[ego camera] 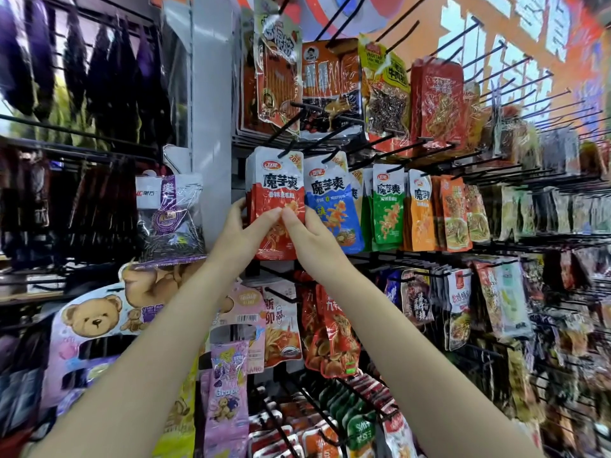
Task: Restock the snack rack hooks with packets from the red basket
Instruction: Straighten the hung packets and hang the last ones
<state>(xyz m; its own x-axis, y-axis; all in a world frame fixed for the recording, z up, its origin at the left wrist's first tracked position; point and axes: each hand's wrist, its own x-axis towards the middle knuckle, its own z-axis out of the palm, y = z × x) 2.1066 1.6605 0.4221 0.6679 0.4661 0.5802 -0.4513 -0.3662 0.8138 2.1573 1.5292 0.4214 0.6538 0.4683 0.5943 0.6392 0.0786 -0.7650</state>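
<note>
While both arms reach up to the snack rack [496, 180], the two hands meet on the red and white packet [277, 200] that hangs on the leftmost hook [287, 149] of the middle row. The left hand [243, 231] holds the left edge of this packet: its thumb lies across the red front and the other fingers [238, 206] go behind the edge. The right hand [309, 234] holds the lower right part, with the thumb on the front and the rest of the fingers hidden behind the packet. So the fingers of both hands pinch the packet, and the two thumb tips almost touch in the middle of its front. More packets of the same kind seem to hang behind it on the hook. Just beside it, on the right, hangs a blue packet [334, 206], then a green packet [388, 206] and an orange packet [421, 213].
</note>
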